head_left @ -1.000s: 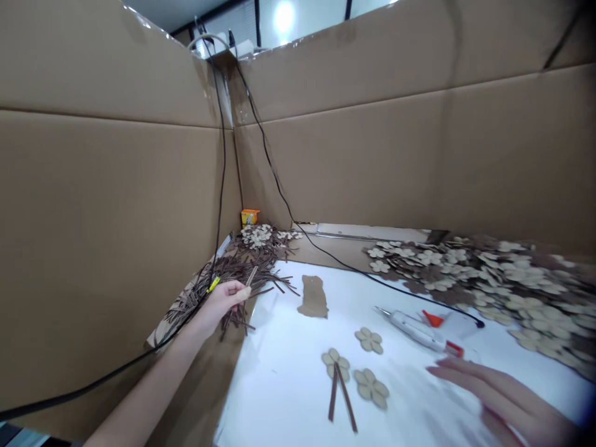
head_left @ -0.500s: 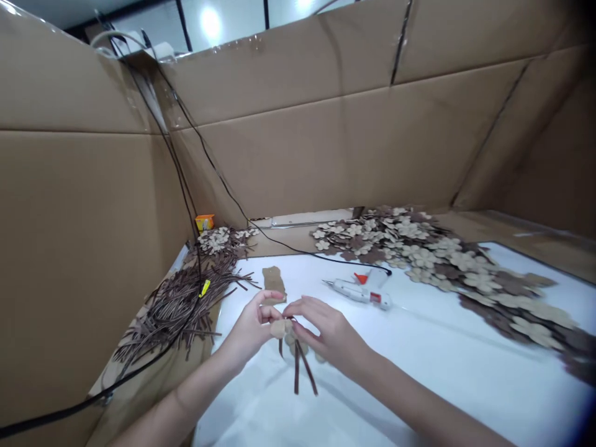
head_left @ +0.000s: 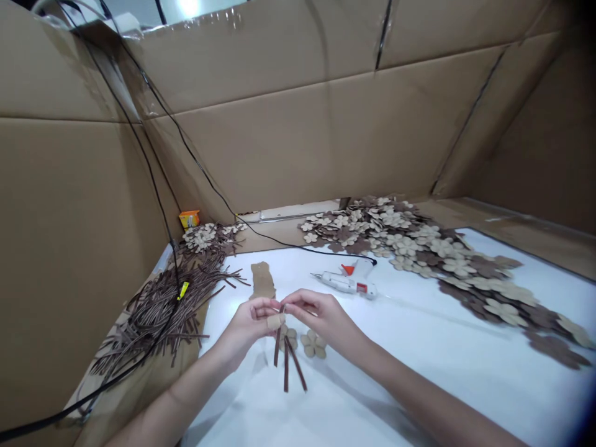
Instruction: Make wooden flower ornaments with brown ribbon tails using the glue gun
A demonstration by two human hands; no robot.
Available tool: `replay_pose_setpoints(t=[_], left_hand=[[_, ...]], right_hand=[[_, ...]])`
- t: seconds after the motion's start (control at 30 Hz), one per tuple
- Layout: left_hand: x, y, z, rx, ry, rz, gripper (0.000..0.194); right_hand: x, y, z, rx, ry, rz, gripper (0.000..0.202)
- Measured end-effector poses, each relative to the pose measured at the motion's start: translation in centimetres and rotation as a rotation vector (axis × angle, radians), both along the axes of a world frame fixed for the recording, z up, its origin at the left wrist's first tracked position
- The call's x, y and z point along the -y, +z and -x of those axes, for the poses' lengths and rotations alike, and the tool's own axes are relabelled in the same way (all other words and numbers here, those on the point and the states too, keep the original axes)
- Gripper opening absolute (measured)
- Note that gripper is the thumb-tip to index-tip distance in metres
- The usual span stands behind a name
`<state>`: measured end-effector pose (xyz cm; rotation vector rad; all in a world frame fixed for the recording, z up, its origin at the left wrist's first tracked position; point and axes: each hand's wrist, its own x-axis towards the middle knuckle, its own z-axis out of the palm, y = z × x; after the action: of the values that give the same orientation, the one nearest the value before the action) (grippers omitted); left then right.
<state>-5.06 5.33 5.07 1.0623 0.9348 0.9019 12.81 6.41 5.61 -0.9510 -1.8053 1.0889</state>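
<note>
Both hands meet at the middle of the white board. My left hand (head_left: 255,320), with a beige wrap on one finger, pinches a dark brown strip (head_left: 278,347) that hangs down. My right hand (head_left: 321,313) has its fingertips closed on the upper end of the same strip. Two more brown strips (head_left: 285,369) stick out toward me just below the fingertips. A beige flower (head_left: 289,338) lies under the fingers, partly hidden, and another beige flower (head_left: 313,344) lies to its right.
Beyond my hands lie a glue gun (head_left: 344,283) and a brown scrap (head_left: 263,280). Brown strips (head_left: 162,304) are heaped at left, felt flowers (head_left: 419,242) at right. A black cable (head_left: 223,202) crosses behind; cardboard walls (head_left: 298,136) surround the white board (head_left: 419,360).
The view has shifted, moving the scene left and slightly up. My fingers have drawn together on the strip, and the right-hand flower is now uncovered.
</note>
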Motion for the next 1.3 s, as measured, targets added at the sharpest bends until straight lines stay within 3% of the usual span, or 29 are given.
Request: replay_pose_setpoints(t=[0.2,0.33,0.43,0.63,0.87,1.07,1.3], left_hand=[[-0.3,-0.6,0.2,-0.031,0.015,0.051,0.028],[-0.3,-0.8,0.1,-0.023,0.066,0.034,0.031],[-0.2,-1.0,-0.1,-0.039,0.080,0.019,0.033],[-0.1,-1.2,-0.3,-0.033,0.106,0.054,0.033],[-0.3,-1.3,0.2,-0.026,0.107,0.027,0.031],[-0.4,-1.0,0.1,-0.067,0.123,0.001,0.034],[-0.2,-0.9,-0.4,-0.113,0.155,-0.079,0.031]], right_hand=[[-0.1,-0.4,-0.3,0.051,0.027,-0.093,0.014],[-0.2,-1.0,0.0,-0.050,0.100,0.046,0.025],[-0.2,-1.9,0.6,-0.057,0.070,0.090,0.034],[-0.2,-2.9,1.0,0.011,0.005,-0.018,0.023],[-0.6,-1.3,-0.2,0.247,0.176,-0.225,0.026],[-0.5,-1.1,0.1,0.171,0.071,-0.075,0.024],[-0.8,-0.4,0.1,-0.211,0.095,0.497,0.038]])
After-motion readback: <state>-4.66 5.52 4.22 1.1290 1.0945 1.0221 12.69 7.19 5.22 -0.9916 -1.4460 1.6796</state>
